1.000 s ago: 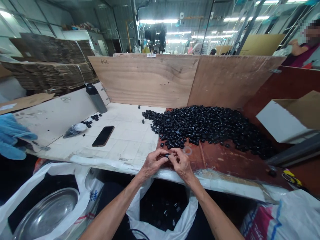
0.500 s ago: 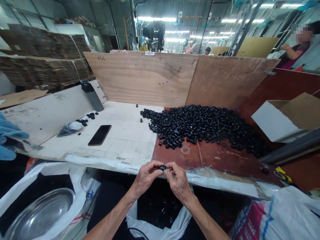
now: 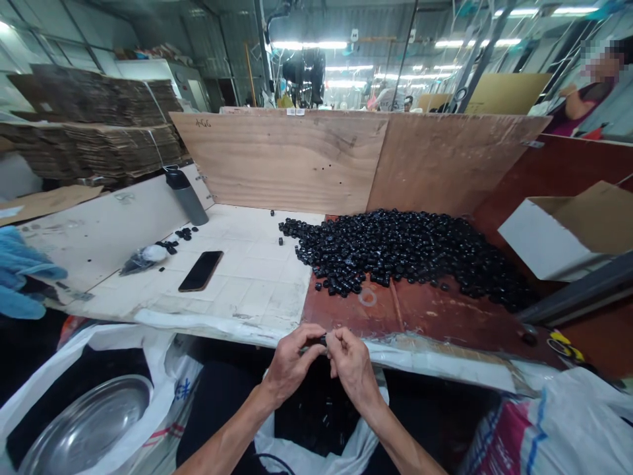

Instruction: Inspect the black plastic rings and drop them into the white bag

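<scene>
My left hand [image 3: 293,364] and my right hand [image 3: 350,361] meet at the table's front edge. Both pinch a small black plastic part [image 3: 322,340] between them, mostly covered by the fingertips. Beyond the hands, a wide heap of similar black parts [image 3: 395,247] spreads over the red-brown half of the table and onto the white half. Under my hands an open white sack [image 3: 368,448] holds more dark pieces.
A phone [image 3: 200,271], a grey bottle [image 3: 190,201] and a small plastic bag [image 3: 143,257] are on the left. Plywood boards [image 3: 281,158] wall the back. An open carton [image 3: 544,244] stands right. A metal bowl [image 3: 93,422] sits in another sack at lower left.
My hands have sunk slightly, and the right fingers have curled further around the black part, which now shows less. The whole view has shifted a little.
</scene>
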Demonstrator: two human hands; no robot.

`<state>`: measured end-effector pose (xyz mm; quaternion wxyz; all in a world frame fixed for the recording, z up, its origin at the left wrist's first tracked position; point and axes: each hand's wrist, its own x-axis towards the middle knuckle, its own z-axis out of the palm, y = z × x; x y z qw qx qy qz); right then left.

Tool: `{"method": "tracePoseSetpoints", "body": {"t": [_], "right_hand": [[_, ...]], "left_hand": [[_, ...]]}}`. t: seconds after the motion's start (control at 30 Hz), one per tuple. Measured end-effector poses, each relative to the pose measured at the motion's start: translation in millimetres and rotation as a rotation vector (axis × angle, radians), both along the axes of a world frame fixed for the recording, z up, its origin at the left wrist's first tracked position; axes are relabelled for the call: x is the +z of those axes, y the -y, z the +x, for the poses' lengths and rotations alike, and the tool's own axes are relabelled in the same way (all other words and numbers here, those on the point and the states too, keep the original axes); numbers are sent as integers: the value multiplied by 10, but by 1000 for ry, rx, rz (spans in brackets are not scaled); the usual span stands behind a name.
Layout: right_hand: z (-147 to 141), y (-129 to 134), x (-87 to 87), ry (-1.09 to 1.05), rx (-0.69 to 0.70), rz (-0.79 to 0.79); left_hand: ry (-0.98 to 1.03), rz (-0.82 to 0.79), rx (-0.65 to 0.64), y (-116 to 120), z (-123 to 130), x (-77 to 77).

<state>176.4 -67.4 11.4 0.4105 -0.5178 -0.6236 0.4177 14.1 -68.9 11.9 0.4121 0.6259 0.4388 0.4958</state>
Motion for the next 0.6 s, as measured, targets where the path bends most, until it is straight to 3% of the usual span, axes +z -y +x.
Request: {"method": "tracePoseSetpoints", "body": {"t": [0.1,0.17,0.23,0.4,0.5,0.6], "right_hand": [[35,14,33,-12,36,256],[45,20,54,-20,42,338],[20,27,67,-77,12,199],[-124,73,82,-407,-62,-277],[-128,110,78,-518,-16,-461],[-40,102,71,-424,137,-610]], "left_hand": [[171,-186,-73,11,32,18],[227,-217,-90,17,55,31],[161,-130,-43,26,63,29],[-218,318,27,72,7,-115],[-327,450,-44,123,-81,-204],[-410,466,-200,175,-217,-127]]}}
